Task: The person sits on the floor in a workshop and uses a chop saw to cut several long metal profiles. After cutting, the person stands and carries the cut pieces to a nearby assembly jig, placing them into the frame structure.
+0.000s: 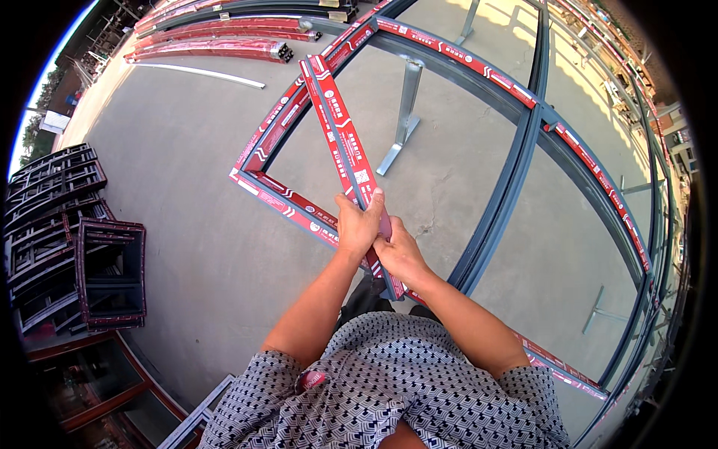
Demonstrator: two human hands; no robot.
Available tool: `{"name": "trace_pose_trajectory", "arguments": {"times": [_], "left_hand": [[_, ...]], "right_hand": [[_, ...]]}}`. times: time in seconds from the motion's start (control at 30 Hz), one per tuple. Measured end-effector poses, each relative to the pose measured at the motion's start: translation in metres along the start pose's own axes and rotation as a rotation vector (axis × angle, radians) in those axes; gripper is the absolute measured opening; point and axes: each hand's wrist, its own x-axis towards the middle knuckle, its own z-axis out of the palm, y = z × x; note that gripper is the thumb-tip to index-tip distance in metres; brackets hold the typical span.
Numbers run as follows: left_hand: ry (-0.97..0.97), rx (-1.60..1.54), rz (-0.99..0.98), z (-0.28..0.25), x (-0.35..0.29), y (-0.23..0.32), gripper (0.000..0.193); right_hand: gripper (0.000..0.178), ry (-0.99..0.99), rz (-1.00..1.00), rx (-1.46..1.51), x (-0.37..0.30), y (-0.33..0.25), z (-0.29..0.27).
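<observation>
A long grey metal frame profile covered with red and white protective film slants away from my body. My left hand is closed round it near its lower end, thumb pointing away from me. Just right of and below it, my right hand grips the same profile, its fingers partly hidden. A small pinkish patch shows between the two hands; I cannot tell what it is. The profile's far end overlaps the left corner of a large window frame, dark grey with red film; whether they touch is unclear.
A metal stand rises inside the frame opening. Wrapped profiles lie in bundles at the far left, near a white strip on the concrete floor. Stacked dark frames stand at left, and a brown-framed glass panel is below them.
</observation>
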Motion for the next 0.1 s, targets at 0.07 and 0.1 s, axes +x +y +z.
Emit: {"name": "trace_pose_trajectory", "arguments": {"times": [0.07,0.1], "left_hand": [[-0.067,-0.214,-0.036,-0.001,0.016,-0.012,0.069],[-0.096,-0.301,-0.058,0.000,0.022,-0.018,0.070]], "right_hand": [[0.048,0.036,0.078,0.024,0.006,-0.009,0.006],[0.051,0.044,0.110,0.017,0.007,-0.013,0.005]]}}
